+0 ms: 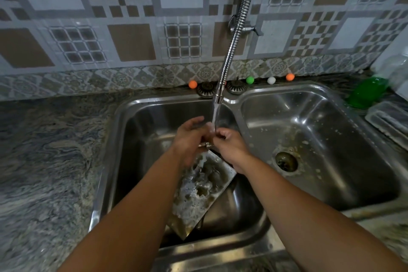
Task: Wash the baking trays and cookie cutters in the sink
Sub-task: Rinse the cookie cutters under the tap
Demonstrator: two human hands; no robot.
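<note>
My left hand point(189, 139) and my right hand point(229, 141) meet over the left sink basin point(141, 121), directly under the running water from the flexible steel tap point(227, 59). Between the fingers shows a small metal piece, apparently a cookie cutter point(206, 145); both hands close around it. Below my wrists a soapy baking tray point(198, 194) lies tilted in the basin, with foam and cutter-shaped marks on it. Most of the small piece is hidden by my fingers.
The right sink basin point(320, 139) holds only a drain with food specks. A green soap bottle point(366, 93) and a clear plastic container point(388, 121) stand at the right. Two strainer plugs point(236, 87) and small coloured balls line the wall. Granite counter point(44, 150) spreads left.
</note>
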